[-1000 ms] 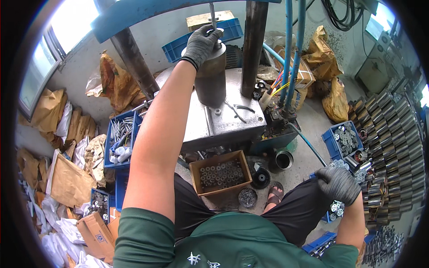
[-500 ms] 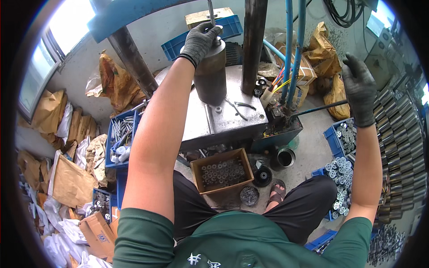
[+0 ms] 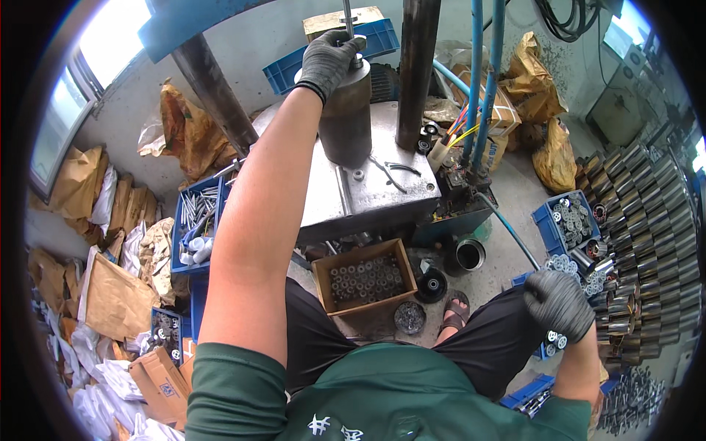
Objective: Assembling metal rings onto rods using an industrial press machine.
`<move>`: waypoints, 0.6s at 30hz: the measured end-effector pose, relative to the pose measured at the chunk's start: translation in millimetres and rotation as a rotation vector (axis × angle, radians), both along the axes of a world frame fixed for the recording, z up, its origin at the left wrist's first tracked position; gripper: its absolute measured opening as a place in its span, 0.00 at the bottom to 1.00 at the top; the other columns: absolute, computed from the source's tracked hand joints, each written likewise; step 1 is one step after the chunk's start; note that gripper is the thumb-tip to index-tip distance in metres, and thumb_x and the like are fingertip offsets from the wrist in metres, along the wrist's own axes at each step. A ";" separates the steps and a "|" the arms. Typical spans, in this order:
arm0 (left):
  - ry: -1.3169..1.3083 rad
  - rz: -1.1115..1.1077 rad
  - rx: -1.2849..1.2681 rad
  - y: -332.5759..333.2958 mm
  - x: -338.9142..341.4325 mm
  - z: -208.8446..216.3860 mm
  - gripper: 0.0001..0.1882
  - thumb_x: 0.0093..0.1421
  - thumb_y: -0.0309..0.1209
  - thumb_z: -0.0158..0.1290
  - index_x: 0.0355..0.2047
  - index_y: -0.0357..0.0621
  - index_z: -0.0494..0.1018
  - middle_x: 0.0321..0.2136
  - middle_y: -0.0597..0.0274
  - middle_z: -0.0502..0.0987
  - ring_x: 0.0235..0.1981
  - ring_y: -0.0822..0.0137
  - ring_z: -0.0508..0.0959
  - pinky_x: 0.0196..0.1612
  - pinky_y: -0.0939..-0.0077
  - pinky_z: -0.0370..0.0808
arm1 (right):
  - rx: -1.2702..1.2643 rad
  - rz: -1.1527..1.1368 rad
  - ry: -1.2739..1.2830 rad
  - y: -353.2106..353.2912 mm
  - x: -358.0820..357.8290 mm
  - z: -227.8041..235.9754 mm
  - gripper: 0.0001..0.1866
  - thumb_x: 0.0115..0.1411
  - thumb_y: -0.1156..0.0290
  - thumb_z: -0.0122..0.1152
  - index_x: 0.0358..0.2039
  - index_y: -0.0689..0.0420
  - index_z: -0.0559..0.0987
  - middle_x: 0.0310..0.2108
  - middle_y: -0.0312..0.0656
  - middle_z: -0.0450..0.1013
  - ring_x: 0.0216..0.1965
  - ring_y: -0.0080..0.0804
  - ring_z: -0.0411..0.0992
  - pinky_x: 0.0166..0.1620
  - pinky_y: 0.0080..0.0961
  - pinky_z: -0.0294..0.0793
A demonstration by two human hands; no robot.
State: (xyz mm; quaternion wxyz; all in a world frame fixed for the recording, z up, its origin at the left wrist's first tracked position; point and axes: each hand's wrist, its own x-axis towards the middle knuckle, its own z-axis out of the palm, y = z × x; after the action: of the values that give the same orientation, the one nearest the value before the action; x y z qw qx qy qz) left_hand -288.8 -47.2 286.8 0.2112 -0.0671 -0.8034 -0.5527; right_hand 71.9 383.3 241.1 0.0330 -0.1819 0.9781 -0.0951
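Note:
My left hand (image 3: 327, 62), in a grey glove, is closed round a small round metal part (image 3: 358, 45) on top of a thick steel cylinder (image 3: 347, 121). A thin vertical rod (image 3: 347, 15) comes down to that part from above. The cylinder stands upright on a metal press table (image 3: 323, 180). On my right, my gloved right hand (image 3: 560, 301) is wrapped round the end of a long lever (image 3: 511, 231), which slants down toward me from a pump unit (image 3: 467, 180). Pliers (image 3: 390, 176) and a short bar (image 3: 343, 189) lie on the table beside the cylinder.
Below the table sits a wooden box (image 3: 408, 283) of small round parts. Dark press columns (image 3: 418, 73) and blue pipes (image 3: 489, 88) rise behind. Blue bins (image 3: 544, 228) and stacked steel tubes (image 3: 647, 228) stand at right. Paper sacks (image 3: 121, 294) and a blue bin (image 3: 176, 250) line the left.
My right hand has swung down and toward me, bringing the lever from nearly level to a downward slant. The left hand stays at the cylinder's top.

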 end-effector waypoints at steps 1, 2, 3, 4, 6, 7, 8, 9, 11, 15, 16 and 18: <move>0.028 -0.010 0.011 -0.1 0.2 0.4 0.23 0.60 0.44 0.69 0.49 0.42 0.82 0.37 0.63 0.84 0.40 0.72 0.81 0.48 0.75 0.79 | -0.001 -0.007 -0.037 -1.3 4.1 -3.7 0.07 0.55 0.69 0.63 0.33 0.58 0.83 0.28 0.54 0.78 0.33 0.57 0.79 0.39 0.48 0.79; 0.044 0.027 -0.052 -0.7 1.2 0.6 0.23 0.60 0.45 0.70 0.48 0.42 0.83 0.37 0.63 0.85 0.41 0.71 0.81 0.48 0.75 0.79 | 0.009 -0.031 -0.083 -2.3 6.1 -5.7 0.07 0.56 0.69 0.62 0.32 0.59 0.83 0.28 0.54 0.78 0.32 0.57 0.79 0.38 0.48 0.79; 0.060 0.065 -0.115 -0.7 2.2 1.0 0.23 0.59 0.46 0.70 0.48 0.42 0.83 0.37 0.63 0.85 0.41 0.71 0.81 0.49 0.74 0.79 | -0.014 -0.054 -0.075 -2.9 6.9 -6.1 0.07 0.55 0.69 0.62 0.31 0.59 0.82 0.28 0.55 0.78 0.33 0.58 0.78 0.38 0.47 0.79; 0.059 0.064 -0.116 -0.5 3.6 1.3 0.23 0.59 0.46 0.70 0.48 0.42 0.83 0.37 0.63 0.85 0.41 0.71 0.81 0.49 0.74 0.79 | -0.027 -0.037 -0.071 -2.4 6.3 -4.8 0.07 0.55 0.69 0.62 0.31 0.59 0.82 0.28 0.55 0.78 0.33 0.58 0.78 0.38 0.47 0.79; 0.033 0.012 -0.050 0.2 6.0 2.9 0.25 0.58 0.48 0.70 0.48 0.43 0.84 0.38 0.63 0.85 0.41 0.70 0.82 0.50 0.73 0.78 | -0.041 -0.060 -0.101 -0.3 3.1 -0.3 0.09 0.56 0.69 0.63 0.34 0.59 0.84 0.29 0.55 0.79 0.34 0.57 0.79 0.40 0.46 0.80; 0.049 0.000 -0.044 1.1 7.0 3.6 0.25 0.58 0.48 0.70 0.48 0.43 0.84 0.38 0.63 0.85 0.41 0.70 0.82 0.50 0.73 0.78 | -0.038 -0.066 -0.111 0.4 0.8 1.3 0.09 0.56 0.69 0.63 0.34 0.59 0.84 0.29 0.55 0.79 0.34 0.57 0.79 0.40 0.46 0.80; 0.059 0.026 -0.050 2.1 8.1 4.1 0.23 0.59 0.45 0.70 0.48 0.43 0.83 0.35 0.62 0.85 0.37 0.71 0.83 0.46 0.74 0.79 | -0.070 -0.076 -0.058 1.5 -1.4 3.0 0.10 0.57 0.68 0.63 0.37 0.59 0.84 0.30 0.55 0.79 0.35 0.56 0.80 0.41 0.46 0.80; 0.070 0.052 -0.062 2.9 9.2 4.3 0.22 0.59 0.42 0.70 0.48 0.43 0.83 0.32 0.61 0.86 0.32 0.73 0.84 0.42 0.75 0.81 | -0.101 -0.085 -0.005 2.9 -3.2 4.6 0.12 0.57 0.68 0.63 0.40 0.58 0.84 0.31 0.55 0.80 0.36 0.56 0.80 0.42 0.45 0.80; 0.069 0.040 -0.045 3.5 10.7 5.0 0.22 0.59 0.42 0.70 0.48 0.43 0.83 0.32 0.61 0.86 0.32 0.73 0.84 0.42 0.75 0.81 | -0.163 -0.095 0.001 5.9 -6.7 7.9 0.14 0.57 0.68 0.63 0.42 0.58 0.84 0.33 0.56 0.80 0.37 0.55 0.80 0.44 0.44 0.80; 0.054 0.041 -0.064 3.2 10.8 5.3 0.22 0.59 0.42 0.70 0.48 0.43 0.83 0.32 0.61 0.86 0.32 0.73 0.84 0.42 0.75 0.81 | -0.115 -0.048 -0.066 8.6 -7.1 11.2 0.16 0.57 0.71 0.62 0.46 0.59 0.84 0.37 0.55 0.81 0.40 0.55 0.80 0.46 0.43 0.80; 0.056 0.032 -0.054 3.2 10.4 5.1 0.22 0.59 0.42 0.70 0.48 0.43 0.83 0.32 0.61 0.86 0.32 0.73 0.84 0.42 0.75 0.81 | 0.014 0.007 -0.120 8.7 -6.8 11.5 0.16 0.57 0.72 0.62 0.46 0.59 0.84 0.37 0.55 0.81 0.40 0.55 0.80 0.46 0.44 0.80; 0.070 0.068 -0.079 3.3 9.3 4.7 0.21 0.59 0.42 0.70 0.48 0.44 0.83 0.32 0.61 0.86 0.32 0.74 0.84 0.41 0.76 0.81 | -0.034 -0.013 -0.097 8.2 -6.7 11.0 0.16 0.57 0.71 0.62 0.46 0.59 0.84 0.37 0.55 0.81 0.41 0.55 0.80 0.47 0.44 0.80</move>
State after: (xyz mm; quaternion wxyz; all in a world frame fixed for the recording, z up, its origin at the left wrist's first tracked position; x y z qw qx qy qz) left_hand -279.5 -43.9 291.5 0.2550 -0.0674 -0.8185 -0.5103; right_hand 65.2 391.5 252.1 0.0768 -0.1713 0.9748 -0.1205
